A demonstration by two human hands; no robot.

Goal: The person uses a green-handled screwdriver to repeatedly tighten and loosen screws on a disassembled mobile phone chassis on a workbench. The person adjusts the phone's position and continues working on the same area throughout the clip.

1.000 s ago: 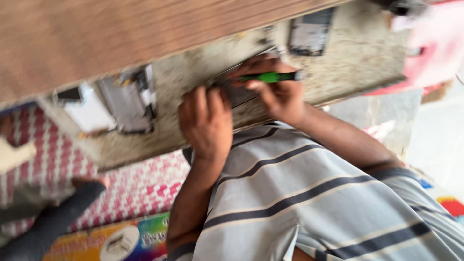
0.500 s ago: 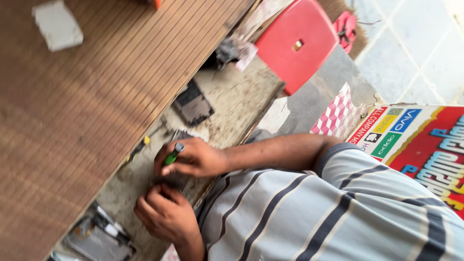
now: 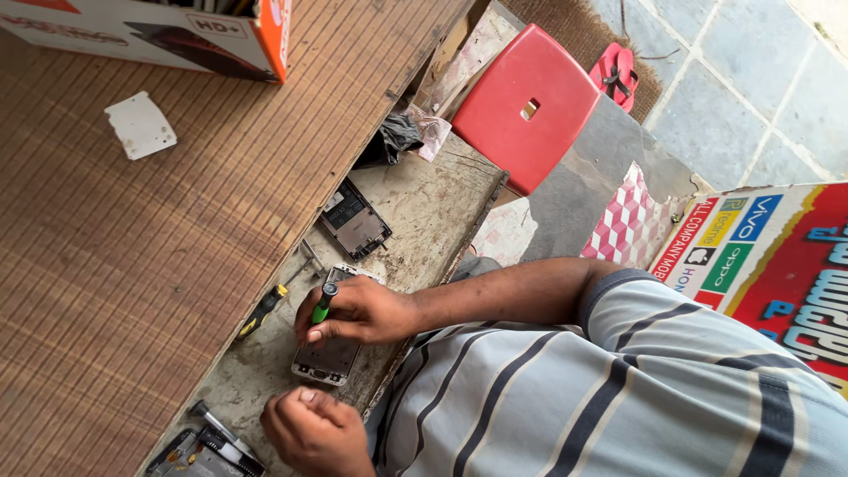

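1. Mostly the view has changed: the ribbed wooden counter (image 3: 132, 265) fills the left of the frame as it did half a second ago, but the camera has pulled round and now shows a cardboard box (image 3: 177, 35) along the top edge.
2. Below it, the worn tabletop (image 3: 424, 203) runs from lower left to centre, and the red stool (image 3: 521, 106) stays at upper centre.
3. The right hand (image 3: 358, 311) remains at centre, its grip closed around the green screwdriver (image 3: 322, 303), which is tilted down toward the opened phone (image 3: 329, 358) lying flat just beneath.
4. The left hand (image 3: 314, 433) sits a little lower in the frame than before, just off the phone's near end. Its grip is curled closed, and I cannot tell whether it holds anything small.
5. Both hands stay at the phone, so the work there looks unbroken.
6. A second phone body (image 3: 353, 221) lies further up the tabletop, and a yellow-and-black screwdriver (image 3: 262, 311) lies left of the right hand.
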